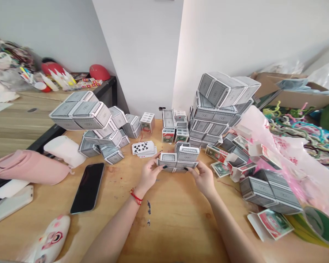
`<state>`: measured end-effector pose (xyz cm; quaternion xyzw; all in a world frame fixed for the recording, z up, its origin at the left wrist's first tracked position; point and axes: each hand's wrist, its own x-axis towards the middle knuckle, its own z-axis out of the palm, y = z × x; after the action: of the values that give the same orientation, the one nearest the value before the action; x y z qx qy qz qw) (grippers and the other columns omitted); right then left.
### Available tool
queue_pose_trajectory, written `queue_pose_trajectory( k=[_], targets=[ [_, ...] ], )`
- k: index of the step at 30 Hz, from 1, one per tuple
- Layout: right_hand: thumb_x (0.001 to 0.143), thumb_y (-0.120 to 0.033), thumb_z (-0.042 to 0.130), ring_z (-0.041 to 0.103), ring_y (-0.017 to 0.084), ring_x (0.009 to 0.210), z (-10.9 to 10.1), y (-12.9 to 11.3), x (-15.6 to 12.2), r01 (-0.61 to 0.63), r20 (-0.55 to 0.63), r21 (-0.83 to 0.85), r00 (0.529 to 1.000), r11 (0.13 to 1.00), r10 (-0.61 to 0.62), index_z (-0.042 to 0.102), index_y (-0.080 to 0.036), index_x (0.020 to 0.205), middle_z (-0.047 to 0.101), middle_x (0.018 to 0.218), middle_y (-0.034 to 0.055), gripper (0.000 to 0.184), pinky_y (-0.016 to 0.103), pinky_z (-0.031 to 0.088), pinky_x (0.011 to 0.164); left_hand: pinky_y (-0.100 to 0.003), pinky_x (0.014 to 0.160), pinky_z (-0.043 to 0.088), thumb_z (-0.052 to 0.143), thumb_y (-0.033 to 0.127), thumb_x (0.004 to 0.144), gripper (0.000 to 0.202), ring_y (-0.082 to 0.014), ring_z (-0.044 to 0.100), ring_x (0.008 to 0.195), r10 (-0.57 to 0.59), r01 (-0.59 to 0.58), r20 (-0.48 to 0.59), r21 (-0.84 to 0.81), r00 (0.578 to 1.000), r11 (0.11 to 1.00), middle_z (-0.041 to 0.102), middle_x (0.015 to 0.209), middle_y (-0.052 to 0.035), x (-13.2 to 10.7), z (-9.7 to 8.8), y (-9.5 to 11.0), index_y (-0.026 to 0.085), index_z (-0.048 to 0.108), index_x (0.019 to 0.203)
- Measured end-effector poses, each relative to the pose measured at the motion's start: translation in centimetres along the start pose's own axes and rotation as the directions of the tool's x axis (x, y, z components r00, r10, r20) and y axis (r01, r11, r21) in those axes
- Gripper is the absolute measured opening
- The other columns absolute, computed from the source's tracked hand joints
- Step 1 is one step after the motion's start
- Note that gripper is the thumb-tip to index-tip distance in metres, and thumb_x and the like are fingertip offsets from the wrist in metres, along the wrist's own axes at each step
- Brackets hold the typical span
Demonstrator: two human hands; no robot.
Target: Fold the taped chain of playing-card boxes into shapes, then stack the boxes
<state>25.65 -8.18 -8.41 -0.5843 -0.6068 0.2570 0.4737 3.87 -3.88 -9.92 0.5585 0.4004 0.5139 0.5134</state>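
Between my two hands is a small structure folded from grey-backed playing cards [178, 164], with partly open compartments on top. My left hand [150, 171] pinches its left end, thumb on the near side. At its right end my right hand [204, 177] grips in the same way. Just left of it lies a loose stack of face-up playing cards [144, 148], a ten of spades on top. Behind stand several card boxes [168, 136]. A tall stack of card blocks [211, 113] rises at the right, and another card-block stack [82, 113] stands at the left.
A black phone [88, 187], a pink case [30, 167] and a white oval item [55, 235] lie on the left. Opened card boxes [244, 171], card blocks [271, 191], pink plastic [263, 131] and a yellow tape roll [312, 226] crowd the right. A wall stands behind.
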Motion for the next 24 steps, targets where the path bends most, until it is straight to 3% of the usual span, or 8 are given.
queue_pose_trajectory(
  k=[6,11,24],
  targets=[
    [0.081,-0.031,0.057,0.063,0.02,0.077,0.27,-0.46,-0.39,0.012,-0.063,-0.087,0.998,0.996,-0.017,0.058,-0.021,0.075,0.066,0.075,0.0027,0.011,0.029,0.049,0.069,-0.048,0.1,0.043,0.066,0.033,0.077,0.019,-0.0278,0.054,0.12,0.02,-0.02,0.012,0.022,1.0,1.0,0.059,0.127,-0.0121,0.08,-0.13,-0.36,0.019,0.055,0.069],
    [0.081,-0.026,0.055,0.062,0.019,0.077,0.44,-0.45,-0.47,0.057,-0.059,-0.094,0.996,0.994,-0.063,0.057,-0.022,0.079,0.066,0.08,0.0028,0.005,0.029,0.048,0.071,-0.047,0.105,0.038,0.066,0.027,0.078,0.014,-0.027,0.049,0.126,0.013,-0.013,0.047,0.003,0.999,1.0,0.052,0.136,-0.0114,0.06,-0.4,-0.63,0.018,0.057,0.071],
    [0.081,-0.023,0.053,0.06,0.022,0.082,0.64,0.3,-0.16,0.121,-0.05,-0.128,0.99,0.984,-0.128,0.055,-0.023,0.076,0.064,0.079,0.0042,0.006,0.034,0.049,0.074,-0.048,0.105,0.038,0.061,0.029,0.082,0.01,-0.026,0.052,0.12,0.127,-0.142,0.076,0.254,0.989,0.957,0.055,0.131,-0.0125,0.2,-0.76,-0.24,0.019,0.061,0.081]
  ],
)
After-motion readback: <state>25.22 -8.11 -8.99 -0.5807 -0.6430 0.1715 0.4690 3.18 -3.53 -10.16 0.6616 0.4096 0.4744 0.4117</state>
